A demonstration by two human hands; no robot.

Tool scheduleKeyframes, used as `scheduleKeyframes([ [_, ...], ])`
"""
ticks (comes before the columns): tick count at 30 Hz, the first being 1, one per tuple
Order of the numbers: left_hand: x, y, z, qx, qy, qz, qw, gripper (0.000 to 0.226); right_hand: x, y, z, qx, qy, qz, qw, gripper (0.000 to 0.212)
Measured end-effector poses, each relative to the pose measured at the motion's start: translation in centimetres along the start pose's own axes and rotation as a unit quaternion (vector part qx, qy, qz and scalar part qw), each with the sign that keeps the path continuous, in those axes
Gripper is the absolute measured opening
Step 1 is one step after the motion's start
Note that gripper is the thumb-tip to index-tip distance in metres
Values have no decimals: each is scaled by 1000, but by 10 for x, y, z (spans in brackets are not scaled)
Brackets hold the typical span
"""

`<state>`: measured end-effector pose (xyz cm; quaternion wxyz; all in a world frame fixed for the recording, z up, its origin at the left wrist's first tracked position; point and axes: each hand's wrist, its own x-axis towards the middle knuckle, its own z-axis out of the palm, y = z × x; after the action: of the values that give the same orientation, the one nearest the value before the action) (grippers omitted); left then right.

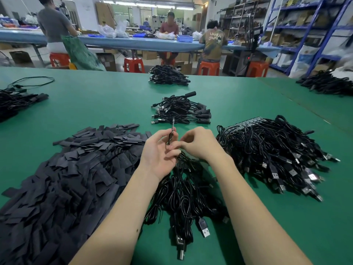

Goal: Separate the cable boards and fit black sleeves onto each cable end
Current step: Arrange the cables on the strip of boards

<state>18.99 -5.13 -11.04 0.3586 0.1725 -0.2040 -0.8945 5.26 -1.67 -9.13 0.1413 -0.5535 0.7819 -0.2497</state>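
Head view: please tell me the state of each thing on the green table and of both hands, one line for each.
Left hand: fingers curled, pinching a small cable board upright.
Cable board: held above the table, no sleeve on it.
Right hand: fingers curled at the cable below the board.
Black sleeves: loose pile, unused.
Cable strip: boards joined in a row.
Sleeved cables: stacked, sleeves on.

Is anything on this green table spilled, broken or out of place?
Nothing looks damaged. The black sleeves lie in a loose, sprawling heap at the left, and the cables at the right are tangled, but both seem to be ordinary work piles.
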Motion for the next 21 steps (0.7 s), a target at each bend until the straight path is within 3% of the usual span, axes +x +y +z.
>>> scheduleKeyframes([
  [3, 1, 1, -1, -4, 43, 40, 998, 1, 13, -19, 10, -11, -26, 34, 999, 35],
  [7, 1, 0, 2, 38, 40, 49, 997, 11, 26, -22, 13, -30, -31, 62, 997, 18],
  [11, 2, -4, 4, 96, 20, 58, 994, 14, 28, -19, 4, -55, -78, 91, 991, 26],
  [14, 4, -8, 5, 147, 31, 68, 986, 11, 17, -12, -11, -16, -24, 74, 997, 12],
  [16, 6, -10, 5, 176, 33, 73, 981, 9, 5, -4, -19, 122, 59, 61, 989, 6],
  [17, 6, -11, 5, 182, 33, 72, 980, 9, -2, -1, -23, 246, 81, 72, 963, 7],
  [19, 5, -12, 5, 186, 28, 68, 980, 8, -15, 7, -30, 509, 58, 96, 854, 9],
  [20, 5, -12, 5, 189, 23, 66, 980, 8, -20, 11, -32, 587, 33, 97, 803, 11],
  [21, 5, -12, 4, 193, 17, 64, 979, 8, -23, 15, -34, 623, 4, 95, 777, 12],
])
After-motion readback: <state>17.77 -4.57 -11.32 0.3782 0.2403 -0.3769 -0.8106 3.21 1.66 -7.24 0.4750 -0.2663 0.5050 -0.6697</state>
